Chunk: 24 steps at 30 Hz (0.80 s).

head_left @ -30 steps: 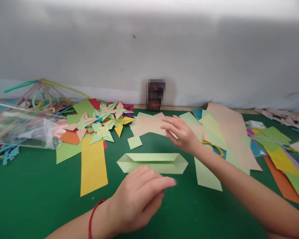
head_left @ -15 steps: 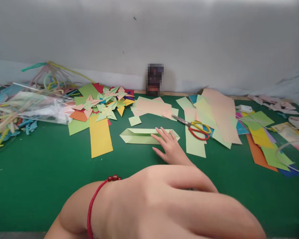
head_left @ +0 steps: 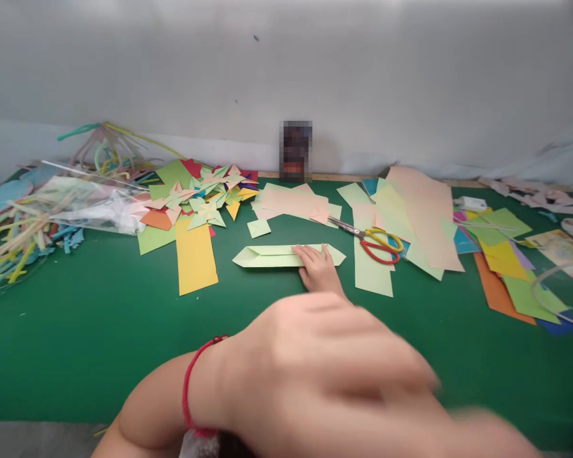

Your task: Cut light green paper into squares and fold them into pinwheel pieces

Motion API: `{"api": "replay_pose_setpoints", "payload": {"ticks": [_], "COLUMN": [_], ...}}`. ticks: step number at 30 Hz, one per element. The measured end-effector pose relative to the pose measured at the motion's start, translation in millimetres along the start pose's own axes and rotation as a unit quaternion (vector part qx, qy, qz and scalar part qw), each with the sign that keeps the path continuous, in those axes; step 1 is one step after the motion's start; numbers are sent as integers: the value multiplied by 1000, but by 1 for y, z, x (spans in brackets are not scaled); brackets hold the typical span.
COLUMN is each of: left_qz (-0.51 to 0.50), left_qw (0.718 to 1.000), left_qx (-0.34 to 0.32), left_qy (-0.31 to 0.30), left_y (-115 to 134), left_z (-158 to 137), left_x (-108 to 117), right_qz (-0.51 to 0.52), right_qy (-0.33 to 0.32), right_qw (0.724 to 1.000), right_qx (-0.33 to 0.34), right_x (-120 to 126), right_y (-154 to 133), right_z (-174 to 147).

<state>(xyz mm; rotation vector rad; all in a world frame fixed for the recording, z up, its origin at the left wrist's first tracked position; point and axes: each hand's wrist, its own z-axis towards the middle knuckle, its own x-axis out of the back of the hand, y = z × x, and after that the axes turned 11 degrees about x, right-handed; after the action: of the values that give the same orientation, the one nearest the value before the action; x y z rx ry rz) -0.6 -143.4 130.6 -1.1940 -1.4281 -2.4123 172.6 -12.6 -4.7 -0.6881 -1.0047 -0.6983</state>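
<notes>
Creasing the strip (head_left: 272, 256) cleanly would, I judge, want even, flat pressure along each folded edge; it lies on the table (head_left: 95, 356) between the yellow sheet (head_left: 197, 259) and the scissors (head_left: 360, 233); the right hand (head_left: 319, 268) rests on its right part, fingers loosely extended, gripping nothing visible; the left hand (head_left: 310, 369) hangs blurred near the camera; whether it is open or closed, I cannot tell.

from my remote view i see a green table (head_left: 100, 356) carrying a folded pale green paper (head_left: 272, 259), a small folded square (head_left: 258, 228) just beyond it, a yellow sheet (head_left: 197, 261) leftward and an orange sheet (head_left: 499, 296) rightward.
</notes>
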Motion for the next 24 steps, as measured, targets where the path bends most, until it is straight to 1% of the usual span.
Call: {"api": "replay_pose_setpoints", "payload": {"ticks": [1,2,3,4,5,7,9,10,12,14,16,18,20,22,23,24], "left_qz": [-2,3,29,59,86,138,163,149,83,1,-90,-170,-222,-249,-262,-275], "left_qw": [999,999,998,996,991,976,963,959,953,948,940,925,910,900,896,892], "left_qx": [-33,-37,-24,9,51,135,197,227,288,317,328,340,350,355,357,357], "left_qy": [-6,8,46,70,83,96,91,83,49,9,-6,6,22,30,32,32], "left_y": [-9,-21,-37,-54,-72,-105,-129,-136,-142,-144,-145,-148,-151,-153,-153,-153], "left_z": [37,65,84,95,99,94,85,82,80,82,85,87,89,90,91,92], "left_x": [15,23,25,22,16,1,-9,-11,-11,-9,-10,-13,-17,-21,-23,-25], "right_qz": [4,5,3,-1,-5,-11,-17,-20,-26,-33,-39,-29,18,127,205,290], "right_qy": [14,26,43,66,83,111,121,126,136,145,157,186,236,279,282,267], "right_qw": [1000,1000,999,998,996,994,992,990,988,986,984,982,970,941,918,890], "right_qx": [1,-1,-6,-11,-7,15,45,56,70,77,68,28,-48,-143,-188,-229], "right_x": [0,2,4,7,10,17,23,25,29,31,34,35,35,31,29,26], "right_y": [4,7,9,11,12,13,12,11,9,6,3,0,-1,1,2,2], "right_z": [-1,-2,-3,-4,-4,-4,-4,-3,-3,-3,-2,0,3,7,8,9]}}
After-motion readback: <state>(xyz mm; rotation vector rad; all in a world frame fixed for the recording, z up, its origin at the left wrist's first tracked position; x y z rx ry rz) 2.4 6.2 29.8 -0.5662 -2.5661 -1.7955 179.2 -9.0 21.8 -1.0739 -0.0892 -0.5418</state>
